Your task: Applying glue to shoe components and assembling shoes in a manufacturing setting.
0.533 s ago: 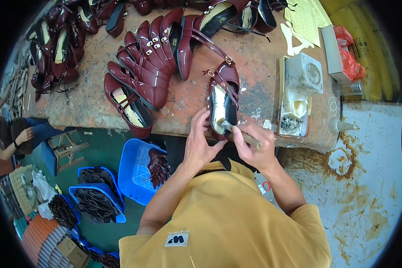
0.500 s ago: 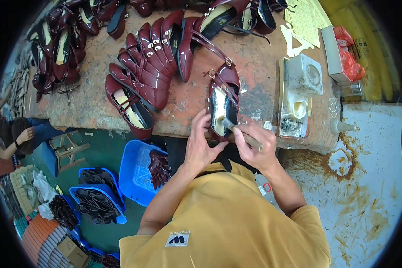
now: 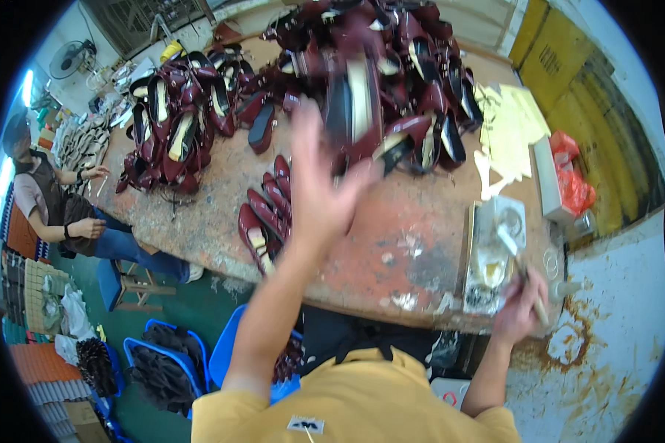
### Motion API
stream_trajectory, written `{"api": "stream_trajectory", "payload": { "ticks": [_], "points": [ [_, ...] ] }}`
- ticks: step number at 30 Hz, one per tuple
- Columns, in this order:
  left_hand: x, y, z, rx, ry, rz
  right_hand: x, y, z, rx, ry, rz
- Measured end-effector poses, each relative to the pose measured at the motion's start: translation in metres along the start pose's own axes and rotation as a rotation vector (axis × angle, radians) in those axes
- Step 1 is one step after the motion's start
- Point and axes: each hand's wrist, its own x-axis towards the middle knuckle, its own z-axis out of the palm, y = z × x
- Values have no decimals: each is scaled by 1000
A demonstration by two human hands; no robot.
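Note:
My left hand reaches far over the workbench, blurred, with its fingers spread and the palm empty. Just past its fingertips a burgundy patent strap shoe, smeared by motion, appears apart from the hand in front of a heap of similar shoes. At the bench's right, my right hand is closed round the handle of a brush. The brush's pale bristles hover over a small tray of whitish glue. Partly behind my left forearm stands a row of burgundy shoes.
A second shoe heap lies on the left of the bench. Yellow sheets and a box with red plastic are at the right. Blue bins stand below. A co-worker sits at the far left.
My left hand has left the near edge and swung forward, and the shoe worked on there is gone from that spot. My right hand carried the brush rightward to the glue tray. The view has tilted up.

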Motion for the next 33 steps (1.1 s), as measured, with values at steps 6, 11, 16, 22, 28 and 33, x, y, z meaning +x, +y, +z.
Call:
{"api": "stream_trajectory", "payload": {
  "ticks": [6,11,16,22,28,33],
  "points": [
    [71,-48,-6,900,-631,-364,6,12,-16,-58,-18,129],
    [-10,-118,12,1362,-824,-410,3,25,-55,-371,58,139],
    [-25,-92,-5,1110,-607,-492,7,37,-81,-439,56,87],
    [-111,-51,-54,292,-525,-892,7,43,-89,-422,71,82],
    [-152,-68,-78,361,-843,-682,11,49,-90,-409,48,95],
    [-128,-54,-63,452,-878,-556,5,47,-92,-392,48,85]
  ]
}}
